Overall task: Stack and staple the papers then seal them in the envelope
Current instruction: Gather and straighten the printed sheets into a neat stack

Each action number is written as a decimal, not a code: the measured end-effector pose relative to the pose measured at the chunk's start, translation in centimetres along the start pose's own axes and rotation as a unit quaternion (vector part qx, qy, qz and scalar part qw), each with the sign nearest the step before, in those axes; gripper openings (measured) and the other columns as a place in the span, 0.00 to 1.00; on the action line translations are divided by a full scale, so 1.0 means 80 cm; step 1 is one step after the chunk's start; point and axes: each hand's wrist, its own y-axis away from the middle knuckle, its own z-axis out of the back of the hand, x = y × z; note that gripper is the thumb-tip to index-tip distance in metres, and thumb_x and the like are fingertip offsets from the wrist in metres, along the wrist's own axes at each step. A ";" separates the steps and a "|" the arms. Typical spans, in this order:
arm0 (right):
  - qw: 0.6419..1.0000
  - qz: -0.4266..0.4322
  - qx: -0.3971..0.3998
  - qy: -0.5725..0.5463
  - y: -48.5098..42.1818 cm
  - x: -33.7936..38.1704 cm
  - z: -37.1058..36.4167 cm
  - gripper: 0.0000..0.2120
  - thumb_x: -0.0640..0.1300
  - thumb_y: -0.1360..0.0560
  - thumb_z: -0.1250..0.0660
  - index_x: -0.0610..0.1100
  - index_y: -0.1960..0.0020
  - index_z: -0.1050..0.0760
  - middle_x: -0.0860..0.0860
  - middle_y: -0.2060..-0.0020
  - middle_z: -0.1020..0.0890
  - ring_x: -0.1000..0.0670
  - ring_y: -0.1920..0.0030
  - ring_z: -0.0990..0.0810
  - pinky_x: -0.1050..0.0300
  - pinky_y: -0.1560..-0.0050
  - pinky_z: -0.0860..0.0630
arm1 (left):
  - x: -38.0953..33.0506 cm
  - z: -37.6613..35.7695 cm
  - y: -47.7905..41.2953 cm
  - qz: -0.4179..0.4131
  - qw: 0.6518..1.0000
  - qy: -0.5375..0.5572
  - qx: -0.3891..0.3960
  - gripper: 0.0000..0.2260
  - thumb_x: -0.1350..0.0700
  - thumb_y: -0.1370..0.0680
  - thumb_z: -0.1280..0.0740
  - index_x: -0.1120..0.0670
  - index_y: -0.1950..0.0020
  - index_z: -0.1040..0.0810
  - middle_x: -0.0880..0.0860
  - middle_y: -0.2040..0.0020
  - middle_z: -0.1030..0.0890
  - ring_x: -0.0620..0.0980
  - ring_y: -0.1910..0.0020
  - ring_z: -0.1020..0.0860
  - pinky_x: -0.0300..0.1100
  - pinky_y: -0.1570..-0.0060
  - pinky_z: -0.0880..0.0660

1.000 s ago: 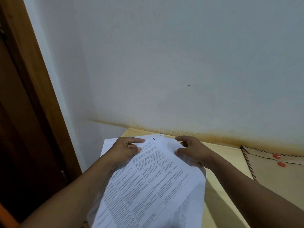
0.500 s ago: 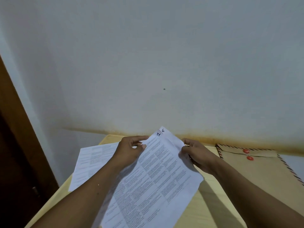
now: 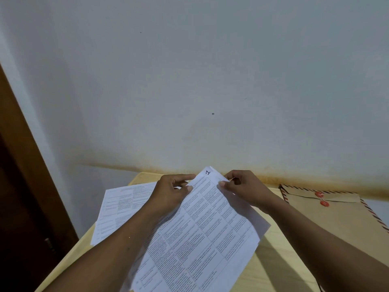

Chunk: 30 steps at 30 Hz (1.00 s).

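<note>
A sheaf of printed papers point(image 3: 202, 234) is held slanted over the table point(image 3: 273, 266), its far corner raised toward the wall and marked with a handwritten "7". The top sheet is covered with a grid of small text. At least one more sheet shows beneath it, its edge sticking out along the right side.

The left hand point(image 3: 170, 192) has its grip closed on the left edge of the papers near the top, thumb on the printed face and fingers curled behind. The right hand point(image 3: 244, 188) pinches the top right edge of the same sheaf, thumb tip pressed on the front and the fingers tucked behind the corner. Both forearms reach in from the bottom of the view, the left one crossing over the lower part of the sheets.

Another printed sheet point(image 3: 117, 209) lies flat on the table to the left, partly hidden under the left arm and the held papers.

A brown envelope point(image 3: 336, 220) with a red and dark striped border lies flat on the table to the right, apart from the papers. Its flap is folded down, with two red round fasteners near it.

The table is pale wood and stands against a grey-white wall point(image 3: 210, 81) that has a brownish stain along its base. A dark wooden door frame point(image 3: 23, 157) runs down the left side.
</note>
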 end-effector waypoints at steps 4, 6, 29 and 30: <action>0.999 0.011 -0.018 0.025 -0.003 -0.001 -0.012 0.07 0.46 0.23 0.32 0.44 0.55 0.18 0.46 0.58 0.14 0.43 0.52 0.15 0.44 0.50 0.20 | -0.004 -0.003 0.001 -0.010 1.000 -0.004 0.009 0.15 0.59 0.22 0.26 0.39 0.43 0.14 0.45 0.55 0.16 0.46 0.55 0.18 0.43 0.45 0.20; 1.000 0.003 -0.021 0.000 -0.002 -0.003 -0.015 0.06 0.44 0.22 0.32 0.44 0.54 0.17 0.49 0.58 0.13 0.45 0.53 0.14 0.45 0.48 0.19 | -0.005 -0.004 0.001 -0.012 1.000 -0.003 0.008 0.15 0.59 0.22 0.26 0.39 0.44 0.14 0.45 0.55 0.15 0.46 0.56 0.18 0.44 0.46 0.19; 0.999 -0.003 -0.011 -0.045 0.009 -0.002 -0.011 0.10 0.41 0.18 0.36 0.43 0.52 0.16 0.45 0.57 0.12 0.47 0.56 0.14 0.51 0.51 0.20 | -0.001 -0.014 -0.002 0.024 0.999 0.032 0.012 0.12 0.59 0.22 0.25 0.45 0.41 0.13 0.51 0.56 0.18 0.47 0.53 0.16 0.41 0.44 0.21; 0.999 -0.003 -0.010 -0.044 0.009 -0.003 -0.010 0.10 0.41 0.18 0.36 0.43 0.52 0.16 0.46 0.57 0.12 0.47 0.55 0.13 0.51 0.51 0.19 | -0.002 -0.014 -0.001 0.023 0.999 0.029 0.014 0.12 0.58 0.22 0.25 0.45 0.41 0.13 0.51 0.56 0.18 0.45 0.53 0.16 0.39 0.46 0.23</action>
